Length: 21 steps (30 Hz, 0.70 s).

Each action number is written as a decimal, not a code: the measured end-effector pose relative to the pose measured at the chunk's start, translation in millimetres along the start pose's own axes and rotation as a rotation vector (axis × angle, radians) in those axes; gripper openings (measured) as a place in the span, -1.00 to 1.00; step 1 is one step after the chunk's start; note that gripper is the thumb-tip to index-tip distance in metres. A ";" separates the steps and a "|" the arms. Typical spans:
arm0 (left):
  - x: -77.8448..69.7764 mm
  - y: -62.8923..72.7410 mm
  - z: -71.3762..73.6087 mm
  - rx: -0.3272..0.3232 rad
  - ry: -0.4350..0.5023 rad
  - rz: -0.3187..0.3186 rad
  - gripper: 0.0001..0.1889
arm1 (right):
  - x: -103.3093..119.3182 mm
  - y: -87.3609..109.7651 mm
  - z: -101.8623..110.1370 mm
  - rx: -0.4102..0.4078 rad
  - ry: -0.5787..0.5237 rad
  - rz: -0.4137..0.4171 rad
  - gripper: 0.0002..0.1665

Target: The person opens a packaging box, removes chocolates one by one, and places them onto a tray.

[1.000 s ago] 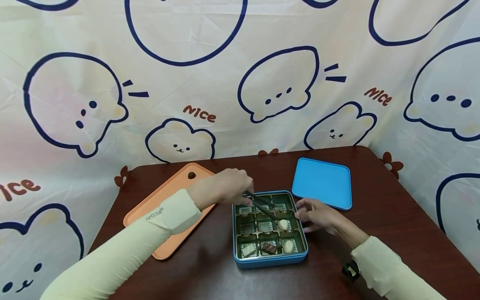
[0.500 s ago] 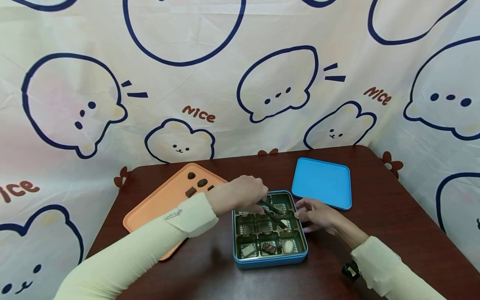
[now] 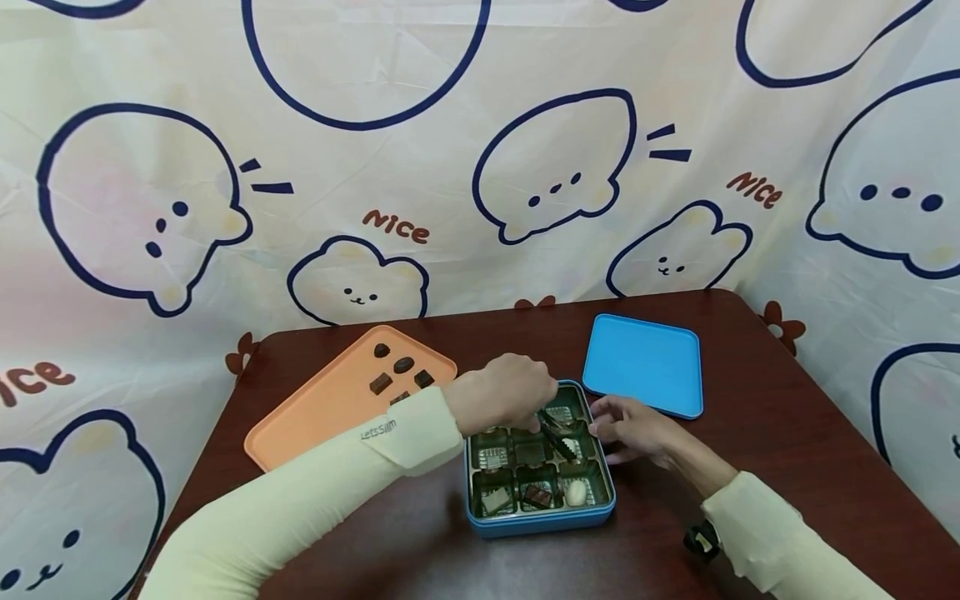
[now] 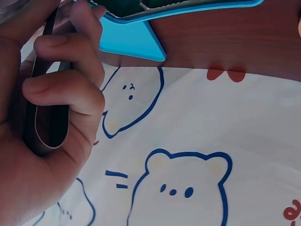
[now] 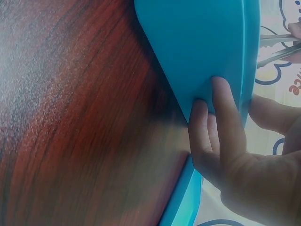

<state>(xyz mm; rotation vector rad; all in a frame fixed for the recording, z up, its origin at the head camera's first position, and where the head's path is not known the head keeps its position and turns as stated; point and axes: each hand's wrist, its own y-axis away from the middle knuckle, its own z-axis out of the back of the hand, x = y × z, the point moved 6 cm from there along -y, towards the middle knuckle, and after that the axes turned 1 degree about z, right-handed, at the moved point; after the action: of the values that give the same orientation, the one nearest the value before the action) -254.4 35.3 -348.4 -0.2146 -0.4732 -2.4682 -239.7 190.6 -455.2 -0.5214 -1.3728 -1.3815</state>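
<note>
My left hand (image 3: 504,390) grips black tongs (image 4: 42,134), the fingers curled round their bent end in the left wrist view. The tong tips reach down into the right middle compartment of a blue tin (image 3: 542,525) and overlap a pale chocolate (image 3: 573,445) there. My right hand (image 3: 633,429) holds the tin's right side, its fingers (image 5: 225,113) against the outer wall and the thumb at the rim. In the tin's near row sit a white square chocolate (image 3: 495,500), a brown chocolate (image 3: 537,497) and a white rounded chocolate (image 3: 577,492).
An orange tray (image 3: 300,425) with several dark chocolates (image 3: 381,383) lies on the left, partly behind my left sleeve. The flat blue lid (image 3: 643,362) lies behind the tin on the right. A printed cloth (image 3: 450,183) hangs behind the brown table (image 3: 390,542).
My left hand has moved right with the tongs, whose tips now overlap the pale chocolate. More chocolates on the orange tray have come into sight. The right hand has stayed put.
</note>
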 end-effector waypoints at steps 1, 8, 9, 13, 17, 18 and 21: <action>-1.2 -0.7 0.9 0.002 -0.009 0.002 -0.72 | 0.0 -0.2 -0.1 0.001 -0.001 0.001 -0.46; -11.0 -5.9 6.9 0.015 -0.095 0.020 -0.80 | 0.3 -0.3 -0.2 0.016 0.000 -0.003 -0.47; -12.1 -6.7 7.4 0.015 -0.102 0.021 -0.81 | 0.1 -0.5 -0.1 0.011 -0.001 -0.007 -0.47; -16.2 -9.1 7.3 0.023 -0.128 0.019 -0.83 | -0.1 -0.8 -0.2 0.004 0.001 -0.014 -0.48; -19.5 -10.2 6.7 0.008 -0.151 0.004 -0.87 | -0.3 -1.0 0.0 0.003 0.000 -0.013 -0.49; -20.3 -10.0 7.4 -0.001 -0.160 -0.003 -0.86 | 0.0 -1.0 0.0 0.005 -0.001 -0.011 -0.49; -22.2 -9.3 10.1 -0.032 -0.185 -0.026 -0.82 | 0.4 -0.7 0.2 0.010 -0.003 -0.004 -0.49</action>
<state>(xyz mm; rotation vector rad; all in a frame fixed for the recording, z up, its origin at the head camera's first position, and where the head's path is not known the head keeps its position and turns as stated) -241.7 58.1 -347.4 -0.4559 -0.5176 -2.4935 -240.5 190.5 -455.1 -0.5147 -1.3827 -1.3769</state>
